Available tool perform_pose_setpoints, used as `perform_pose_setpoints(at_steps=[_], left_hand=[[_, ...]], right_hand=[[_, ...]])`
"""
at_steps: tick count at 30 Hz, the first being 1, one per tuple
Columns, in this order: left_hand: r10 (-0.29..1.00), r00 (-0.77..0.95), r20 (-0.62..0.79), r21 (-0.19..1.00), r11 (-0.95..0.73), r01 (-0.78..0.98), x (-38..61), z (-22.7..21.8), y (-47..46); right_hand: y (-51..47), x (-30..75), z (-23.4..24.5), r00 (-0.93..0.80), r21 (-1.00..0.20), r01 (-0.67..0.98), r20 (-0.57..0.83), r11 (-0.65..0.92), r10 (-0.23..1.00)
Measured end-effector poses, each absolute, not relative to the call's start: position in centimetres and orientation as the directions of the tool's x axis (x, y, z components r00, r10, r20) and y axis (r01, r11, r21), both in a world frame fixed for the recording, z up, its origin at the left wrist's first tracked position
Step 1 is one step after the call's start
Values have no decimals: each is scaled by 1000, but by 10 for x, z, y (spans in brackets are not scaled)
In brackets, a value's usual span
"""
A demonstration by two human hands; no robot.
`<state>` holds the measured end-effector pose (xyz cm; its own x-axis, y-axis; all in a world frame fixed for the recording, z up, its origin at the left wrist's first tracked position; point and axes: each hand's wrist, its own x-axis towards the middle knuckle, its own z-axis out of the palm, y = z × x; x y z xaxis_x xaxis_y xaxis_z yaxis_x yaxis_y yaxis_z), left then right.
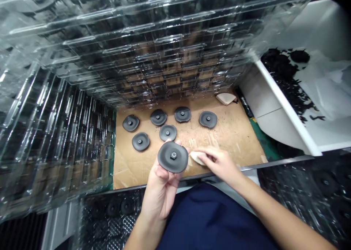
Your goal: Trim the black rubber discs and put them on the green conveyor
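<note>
My left hand [164, 186] grips a dark grey, rounded-square disc [167, 161] by its edge from below, its hub facing up. Just to the right, my right hand [219, 162] pinches a small whitish pad [196, 157], whose kind I cannot make out. The pad is close to the disc's right edge; a narrow gap seems to lie between them. Several similar discs lie hub up on the cardboard sheet [230, 144], among them one [168, 133] right behind the held disc and another [208, 119] at the right.
Stacked clear plastic trays [164, 41] rise at the back and left. A whitish folded piece [225, 98] lies at the cardboard's back right, near a dark pen-like tool [244, 103]. On the right, a white bin [287, 114] holds black scraps [282, 74] and clear plastic film.
</note>
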<state>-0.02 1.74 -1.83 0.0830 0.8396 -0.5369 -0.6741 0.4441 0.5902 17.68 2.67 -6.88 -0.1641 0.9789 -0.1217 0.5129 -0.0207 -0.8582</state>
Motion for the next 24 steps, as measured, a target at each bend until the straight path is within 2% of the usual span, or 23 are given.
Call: perform_pose_setpoints(at_steps=[2, 4, 7, 8, 10, 12, 13, 15, 17, 20, 22, 24], left_hand=[[847, 108, -520, 596, 450, -665, 3, -17, 17], [858, 122, -499, 609, 447, -655, 7, -16, 15], [833, 154, -531, 601, 498, -624, 9, -17, 10], [822, 171, -544, 591, 519, -618, 9, -17, 9], [812, 176, -557, 575, 530, -623, 8, -18, 8], [817, 159, -554, 577, 514, -635, 8, -17, 9], [818, 161, -553, 576, 515, -635, 8, -17, 9], [809, 197, -553, 562, 538, -629, 7, -14, 10], [808, 228, -544, 547, 547, -634, 6, -13, 10], [797, 234, -557, 526, 557, -643, 3, -13, 9], [770, 246, -589, 504, 588, -633, 4, -14, 8], [750, 260, -608, 483, 609, -629, 6, -14, 8]], right_hand=[[32, 175, -46, -117, -867, 498, -98, -27, 988], [37, 170, -16, -106, -886, 462, -4, 46, 994], [38, 157, 22, -237, -874, 363, 249, 324, 939], [38, 153, 30, -314, -862, 341, 270, 374, 910], [38, 146, 38, -486, -858, 349, 178, 377, 856], [41, 140, 38, -542, -845, 405, 85, 349, 836], [42, 137, 36, -505, -832, 423, 114, 360, 856], [43, 133, 32, -373, -814, 414, 258, 409, 891], [40, 135, 31, -338, -846, 346, 292, 406, 895], [31, 152, 35, -487, -910, 312, 92, 271, 869], [26, 165, 40, -465, -883, 421, -13, 208, 885], [25, 171, 42, -371, -812, 543, -6, 212, 929]])
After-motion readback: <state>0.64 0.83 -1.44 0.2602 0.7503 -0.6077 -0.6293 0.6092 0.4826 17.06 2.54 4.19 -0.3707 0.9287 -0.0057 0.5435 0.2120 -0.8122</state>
